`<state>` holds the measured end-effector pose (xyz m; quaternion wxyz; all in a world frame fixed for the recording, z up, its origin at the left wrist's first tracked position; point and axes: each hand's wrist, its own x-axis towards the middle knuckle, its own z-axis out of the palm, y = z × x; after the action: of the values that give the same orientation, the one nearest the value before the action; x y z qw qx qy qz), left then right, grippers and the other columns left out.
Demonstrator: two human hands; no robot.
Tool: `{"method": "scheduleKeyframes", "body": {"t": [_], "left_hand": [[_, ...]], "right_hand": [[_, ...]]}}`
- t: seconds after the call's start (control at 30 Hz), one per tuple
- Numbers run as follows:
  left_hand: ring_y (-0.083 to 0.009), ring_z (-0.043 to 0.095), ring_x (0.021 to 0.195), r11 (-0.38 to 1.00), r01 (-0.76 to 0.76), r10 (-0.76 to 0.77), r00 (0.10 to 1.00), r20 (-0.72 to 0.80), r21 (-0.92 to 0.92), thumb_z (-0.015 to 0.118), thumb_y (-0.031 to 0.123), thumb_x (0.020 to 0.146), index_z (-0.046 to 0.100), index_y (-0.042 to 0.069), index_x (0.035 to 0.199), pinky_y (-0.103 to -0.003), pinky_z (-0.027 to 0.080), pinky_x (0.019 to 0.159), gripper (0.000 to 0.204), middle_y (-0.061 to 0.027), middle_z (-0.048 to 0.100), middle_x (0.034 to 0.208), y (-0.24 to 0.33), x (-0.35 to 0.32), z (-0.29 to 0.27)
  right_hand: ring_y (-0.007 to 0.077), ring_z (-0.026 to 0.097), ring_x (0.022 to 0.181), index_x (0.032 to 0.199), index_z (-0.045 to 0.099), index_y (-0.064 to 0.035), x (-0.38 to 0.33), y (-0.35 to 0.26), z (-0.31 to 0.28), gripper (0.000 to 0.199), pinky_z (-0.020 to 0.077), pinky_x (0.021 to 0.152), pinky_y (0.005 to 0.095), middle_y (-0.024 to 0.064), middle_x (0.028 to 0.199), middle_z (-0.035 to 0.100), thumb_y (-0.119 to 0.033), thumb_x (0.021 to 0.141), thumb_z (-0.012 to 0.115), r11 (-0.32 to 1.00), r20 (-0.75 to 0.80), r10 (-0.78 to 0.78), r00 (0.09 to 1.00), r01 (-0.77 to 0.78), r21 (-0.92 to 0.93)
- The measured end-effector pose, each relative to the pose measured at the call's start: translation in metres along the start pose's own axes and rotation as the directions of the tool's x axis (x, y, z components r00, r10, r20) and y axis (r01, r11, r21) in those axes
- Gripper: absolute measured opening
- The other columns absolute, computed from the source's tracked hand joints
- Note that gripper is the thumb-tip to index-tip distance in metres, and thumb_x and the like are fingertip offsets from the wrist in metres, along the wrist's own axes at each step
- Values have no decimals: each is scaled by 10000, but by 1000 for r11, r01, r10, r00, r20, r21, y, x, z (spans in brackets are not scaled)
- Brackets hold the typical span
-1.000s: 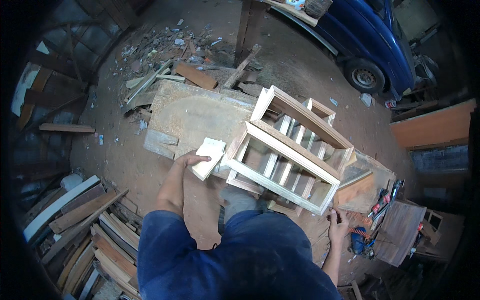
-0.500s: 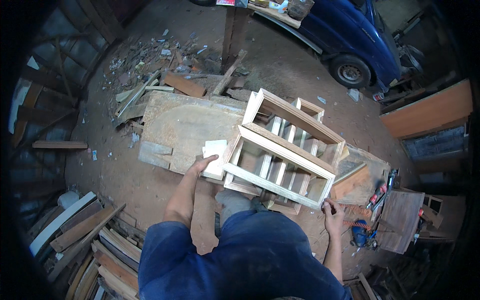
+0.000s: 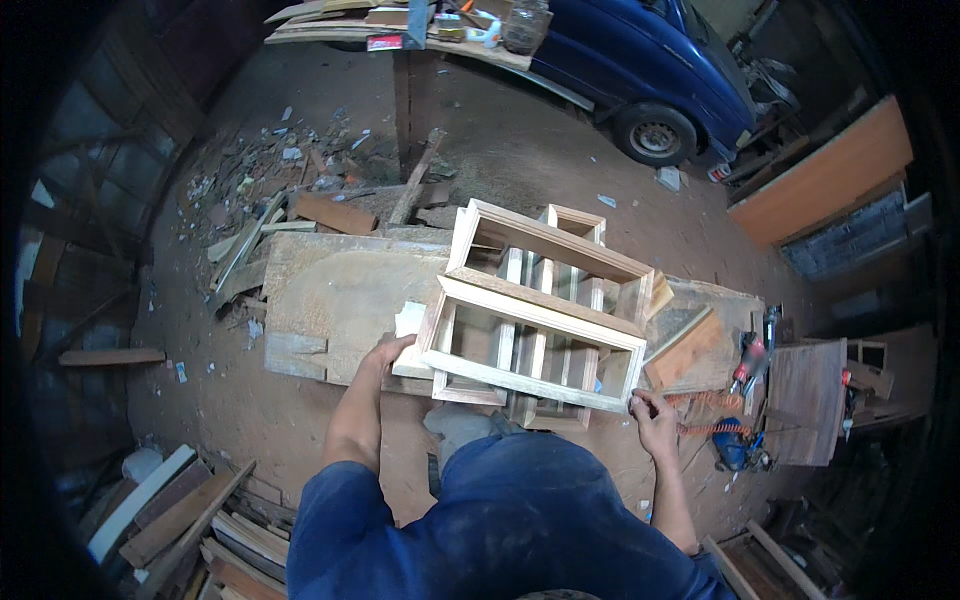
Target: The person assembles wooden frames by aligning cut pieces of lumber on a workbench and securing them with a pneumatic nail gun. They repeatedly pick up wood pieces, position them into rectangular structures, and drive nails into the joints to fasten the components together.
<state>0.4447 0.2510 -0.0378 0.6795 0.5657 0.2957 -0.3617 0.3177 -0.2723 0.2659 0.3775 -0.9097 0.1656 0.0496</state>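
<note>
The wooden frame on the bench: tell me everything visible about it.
The wooden frame is pale, unfinished timber: stacked rectangular frames with upright slats between them. It lies tilted on a worn workbench. The left hand grips a small block at its near left corner; the right hand touches its near right corner.

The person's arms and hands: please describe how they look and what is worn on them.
Both forearms are bare; no sleeve reaches past the elbow. The left hand and the right hand have no gloves. I see no watch, ring or bracelet, though the view is too small to be sure. The person wears a dusty blue garment over shoulders and body.
</note>
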Motion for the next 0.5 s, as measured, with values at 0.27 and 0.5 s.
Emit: {"method": "scheduleKeyframes", "body": {"t": [0.27,0.5], "left_hand": [[-261,680,1137,985,-149,157,983,98,-84,647,343,963,596,-37,1360,-383,531,981,552,-164,690,1271,-3,-22,14],[-381,602,1268,711,-418,412,899,-147,-565,683,381,893,355,-23,1531,-526,504,1083,824,-228,550,1443,-3,-155,-17]], "right_hand": [[141,691,850,1160,730,9,3,1,-6,275,534,779,285,101,938,749,-180,966,684,998,-45,31,999,-28,64],[145,708,788,1182,704,40,-13,56,-25,291,556,724,274,84,962,735,-171,983,682,977,-102,196,975,-184,111]]}}
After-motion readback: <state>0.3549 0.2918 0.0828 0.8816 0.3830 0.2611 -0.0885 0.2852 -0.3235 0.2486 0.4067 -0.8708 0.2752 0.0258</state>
